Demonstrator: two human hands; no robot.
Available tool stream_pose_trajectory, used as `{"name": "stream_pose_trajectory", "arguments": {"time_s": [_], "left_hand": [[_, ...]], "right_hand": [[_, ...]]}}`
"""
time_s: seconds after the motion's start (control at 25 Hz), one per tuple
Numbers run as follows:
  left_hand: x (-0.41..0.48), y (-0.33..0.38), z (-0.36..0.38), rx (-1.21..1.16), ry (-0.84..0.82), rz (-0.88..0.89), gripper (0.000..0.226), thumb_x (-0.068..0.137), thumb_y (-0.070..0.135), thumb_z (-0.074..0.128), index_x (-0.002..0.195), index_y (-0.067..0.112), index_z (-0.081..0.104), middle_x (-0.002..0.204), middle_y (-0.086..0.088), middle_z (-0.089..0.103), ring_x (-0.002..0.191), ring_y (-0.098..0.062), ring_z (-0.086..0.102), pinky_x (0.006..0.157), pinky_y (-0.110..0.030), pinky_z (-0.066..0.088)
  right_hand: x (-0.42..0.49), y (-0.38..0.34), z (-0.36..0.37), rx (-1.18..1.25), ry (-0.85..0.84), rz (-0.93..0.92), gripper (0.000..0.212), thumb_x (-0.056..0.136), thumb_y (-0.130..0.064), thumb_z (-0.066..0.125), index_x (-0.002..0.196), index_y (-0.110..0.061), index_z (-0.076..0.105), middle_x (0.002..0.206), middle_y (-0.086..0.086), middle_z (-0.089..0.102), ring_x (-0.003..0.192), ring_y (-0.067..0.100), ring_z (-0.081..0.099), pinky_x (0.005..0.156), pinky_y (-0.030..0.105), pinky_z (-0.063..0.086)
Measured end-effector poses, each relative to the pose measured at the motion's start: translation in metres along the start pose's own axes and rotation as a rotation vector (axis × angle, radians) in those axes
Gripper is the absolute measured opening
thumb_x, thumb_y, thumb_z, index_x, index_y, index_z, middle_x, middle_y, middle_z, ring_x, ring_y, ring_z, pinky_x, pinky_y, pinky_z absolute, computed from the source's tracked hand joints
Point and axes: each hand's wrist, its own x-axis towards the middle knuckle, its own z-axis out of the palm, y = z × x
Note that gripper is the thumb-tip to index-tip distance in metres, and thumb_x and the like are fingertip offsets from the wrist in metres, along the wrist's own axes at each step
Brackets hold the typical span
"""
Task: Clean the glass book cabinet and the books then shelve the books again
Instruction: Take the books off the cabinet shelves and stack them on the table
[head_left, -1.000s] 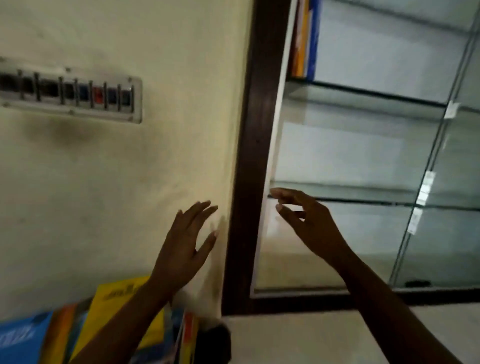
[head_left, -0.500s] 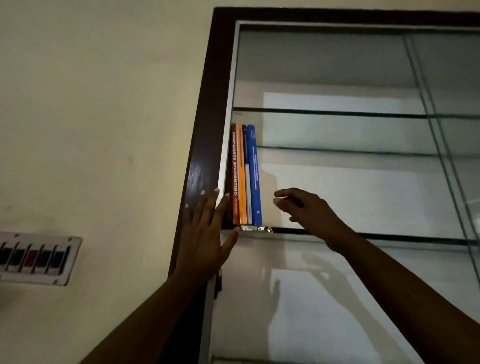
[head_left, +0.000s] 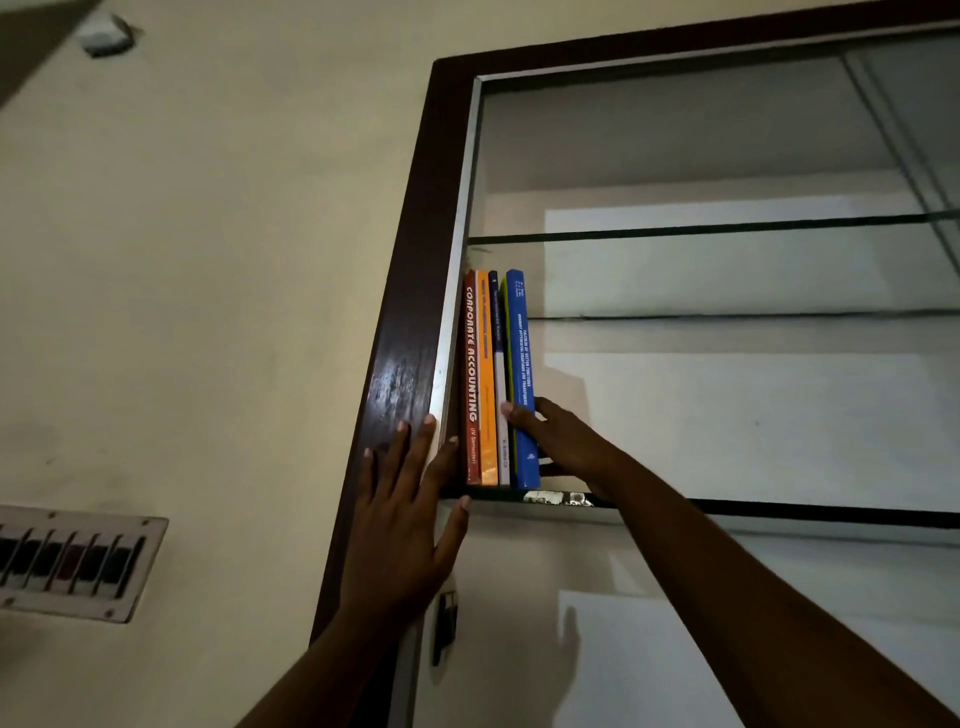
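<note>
The right hand (head_left: 566, 447), apart from the books (head_left: 485, 384) earlier, is being closed in a pinching grip on the blue book (head_left: 519, 353) (its far side hidden), standing at the row's 3 o'clock end on the glass shelf (head_left: 779, 512). The left hand (head_left: 405, 540) is being pressed flat, fingers (head_left: 415, 457) straight, on the cabinet frame (head_left: 410, 322).

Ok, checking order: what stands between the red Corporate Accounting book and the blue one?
An orange book, a thin navy-and-white book and a yellow-green sliver, in the head view.
</note>
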Motion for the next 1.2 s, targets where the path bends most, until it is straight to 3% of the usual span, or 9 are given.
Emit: {"name": "stream_pose_trajectory", "arguments": {"time_s": [0.12,0.24,0.36,0.44,0.6,0.68,0.88,1.08,1.2], "left_hand": [[0.002,0.002,-0.004,-0.035,0.041,-0.008,0.064,0.097,0.057,0.011,0.146,0.02,0.028,0.153,-0.005,0.027,0.143,-0.019,0.014,0.116,-0.041,0.009],[0.021,0.02,-0.016,-0.126,0.077,-0.115,0.071,0.093,0.061,0.014,0.143,0.014,0.034,0.146,-0.008,0.041,0.138,-0.022,0.03,0.114,-0.051,0.019],[0.064,0.046,-0.019,-0.003,-0.044,-0.094,0.095,0.076,0.071,-0.014,0.15,0.016,0.01,0.158,-0.005,0.007,0.145,-0.021,-0.002,0.114,-0.047,-0.011],[0.085,0.056,-0.007,0.178,-0.126,-0.083,0.101,0.067,0.068,-0.023,0.15,0.015,-0.001,0.158,-0.007,-0.009,0.143,-0.022,-0.018,0.11,-0.046,-0.021],[0.09,0.06,0.013,0.183,-0.092,-0.052,0.081,0.082,0.057,0.021,0.141,0.005,0.039,0.147,-0.024,0.033,0.139,-0.04,0.02,0.113,-0.053,0.005],[0.091,0.061,0.014,0.169,-0.07,0.047,0.074,0.083,0.056,0.029,0.139,0.01,0.045,0.141,-0.024,0.041,0.135,-0.038,0.02,0.113,-0.056,0.01],[0.106,0.067,0.001,0.252,-0.165,-0.027,0.07,0.094,0.046,0.037,0.15,0.014,0.009,0.157,-0.006,0.011,0.145,-0.027,-0.01,0.104,-0.043,-0.026],[0.108,0.072,-0.001,0.139,-0.179,-0.079,0.063,0.098,0.031,0.034,0.151,0.016,0.004,0.158,-0.012,-0.006,0.143,-0.031,-0.017,0.105,-0.046,-0.025],[0.102,0.076,-0.009,0.08,-0.144,-0.059,0.06,0.098,0.027,0.028,0.15,0.018,-0.001,0.157,-0.017,-0.009,0.143,-0.031,-0.016,0.111,-0.045,-0.018]], "right_hand": [[-0.006,0.01,-0.011,-0.157,0.147,-0.061,0.041,0.097,-0.043,0.04,0.125,-0.015,0.047,0.123,0.015,0.059,0.106,0.029,0.058,0.09,0.037,0.048],[-0.011,0.018,-0.009,-0.368,0.372,-0.126,0.041,0.097,-0.039,0.042,0.124,-0.008,0.047,0.122,0.016,0.059,0.106,0.033,0.057,0.086,0.034,0.045],[-0.012,0.017,-0.001,-0.387,0.436,-0.136,0.043,0.097,-0.042,0.042,0.122,-0.007,0.045,0.12,0.018,0.059,0.103,0.034,0.059,0.084,0.036,0.048],[-0.012,0.017,-0.001,-0.399,0.445,-0.136,0.044,0.097,-0.044,0.039,0.122,-0.008,0.045,0.12,0.018,0.059,0.104,0.035,0.058,0.082,0.033,0.046],[-0.015,0.014,-0.002,-0.365,0.431,-0.123,0.043,0.098,-0.043,0.036,0.124,-0.009,0.045,0.121,0.019,0.058,0.106,0.037,0.056,0.081,0.034,0.043],[-0.015,0.013,-0.001,-0.341,0.441,-0.092,0.042,0.099,-0.04,0.034,0.126,-0.008,0.042,0.121,0.021,0.057,0.107,0.038,0.055,0.085,0.037,0.043],[-0.015,0.009,-0.003,-0.356,0.474,-0.043,0.04,0.101,-0.035,0.031,0.129,-0.006,0.04,0.125,0.021,0.054,0.11,0.038,0.053,0.086,0.036,0.042],[-0.021,0.006,0.0,-0.397,0.526,-0.035,0.041,0.101,-0.035,0.03,0.131,-0.007,0.038,0.124,0.02,0.055,0.108,0.036,0.055,0.075,0.031,0.04],[-0.023,0.005,-0.001,-0.307,0.601,-0.066,0.041,0.102,-0.035,0.029,0.131,-0.008,0.039,0.119,0.02,0.059,0.106,0.038,0.056,0.082,0.036,0.043]]}}
